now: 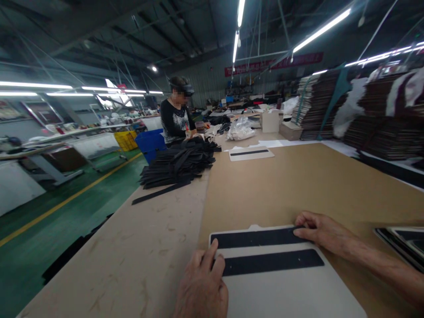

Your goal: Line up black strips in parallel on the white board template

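Note:
A pale flat board (pixel 271 293) with rounded corners lies on the table in front of me. Two black fabric strips run across it: an upper strip (pixel 256 237) along the far edge and a lower strip (pixel 274 262) nearer to me. My left hand (pixel 203 282) rests at the board's left edge, fingers apart, the index fingertip at the left end of the upper strip. Beside the lower strip's left end is the thumb of that hand. At the upper strip's right end, my right hand (pixel 313 227) is closed, thumb and curled fingers pinching the strip's corner.
A pile of black strips (pixel 180 163) lies at the table's left edge, with one loose strip (pixel 160 193) before it. Farther off lies another pale board (pixel 251 154) with one strip. Dark-edged panels (pixel 402 245) lie right. A co-worker (pixel 175 115) stands behind the pile.

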Tool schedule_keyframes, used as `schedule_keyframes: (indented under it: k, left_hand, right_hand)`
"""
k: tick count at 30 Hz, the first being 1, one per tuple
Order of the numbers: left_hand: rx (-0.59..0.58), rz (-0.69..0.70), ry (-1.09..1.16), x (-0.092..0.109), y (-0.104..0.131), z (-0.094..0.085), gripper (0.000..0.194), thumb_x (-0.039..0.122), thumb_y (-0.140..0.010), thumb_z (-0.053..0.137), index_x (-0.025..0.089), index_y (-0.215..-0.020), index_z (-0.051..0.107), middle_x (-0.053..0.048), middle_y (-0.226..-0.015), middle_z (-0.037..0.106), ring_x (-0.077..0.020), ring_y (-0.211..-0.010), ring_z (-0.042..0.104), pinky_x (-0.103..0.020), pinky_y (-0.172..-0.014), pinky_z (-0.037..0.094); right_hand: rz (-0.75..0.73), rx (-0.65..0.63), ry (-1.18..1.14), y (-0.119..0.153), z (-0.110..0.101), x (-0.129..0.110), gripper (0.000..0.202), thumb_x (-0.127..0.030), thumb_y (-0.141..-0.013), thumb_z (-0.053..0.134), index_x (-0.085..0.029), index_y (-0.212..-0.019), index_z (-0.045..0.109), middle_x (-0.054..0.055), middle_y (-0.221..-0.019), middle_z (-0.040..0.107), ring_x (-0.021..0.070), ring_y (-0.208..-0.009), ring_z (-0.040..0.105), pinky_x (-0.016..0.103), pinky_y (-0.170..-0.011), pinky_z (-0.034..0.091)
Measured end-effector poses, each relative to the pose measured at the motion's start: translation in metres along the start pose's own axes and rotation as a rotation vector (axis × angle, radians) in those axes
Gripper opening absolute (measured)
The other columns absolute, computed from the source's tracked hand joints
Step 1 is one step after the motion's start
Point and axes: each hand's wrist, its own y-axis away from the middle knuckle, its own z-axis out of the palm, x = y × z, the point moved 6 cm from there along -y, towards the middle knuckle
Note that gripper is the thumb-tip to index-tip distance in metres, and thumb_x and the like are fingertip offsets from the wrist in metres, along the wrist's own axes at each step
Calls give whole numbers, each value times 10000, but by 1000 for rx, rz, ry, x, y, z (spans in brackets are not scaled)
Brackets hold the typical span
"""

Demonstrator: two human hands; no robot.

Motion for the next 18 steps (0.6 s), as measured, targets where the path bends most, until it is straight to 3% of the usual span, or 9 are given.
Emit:
schedule_keyframes:
  k: [5, 13, 18]
  left_hand:
    - [43, 42, -27, -2, 1, 0, 476, 95, -735, 512, 184, -1175, 671, -54, -1467, 517, -261, -1180, 513, -393, -1046, 449]
    - [55, 89, -89, -4, 0, 6, 505, 65, -713, 497, 202, -1168, 666, -48, -1468, 516, -262, -1155, 539, -400, -1003, 488]
    - [49, 97, -99, -5, 0, 9, 502, 73, -719, 498, 199, -1177, 660, -58, -1466, 517, -272, -1171, 534, -411, -998, 491]
  right_hand:
    - [-4, 35, 53, 4, -2, -9, 171, -382, -707, 603, -220, -750, 564, -21, -651, 560, 136, -618, 488, 258, -575, 357]
    - [3, 40, -70, 0, 2, 5, 221, -442, -710, 598, -228, -752, 562, -32, -621, 540, 137, -599, 484, 257, -563, 354]
    - [-6, 94, 35, 0, 2, 3, 196, -423, -716, 576, -230, -743, 553, -26, -648, 548, 145, -624, 495, 270, -589, 367]
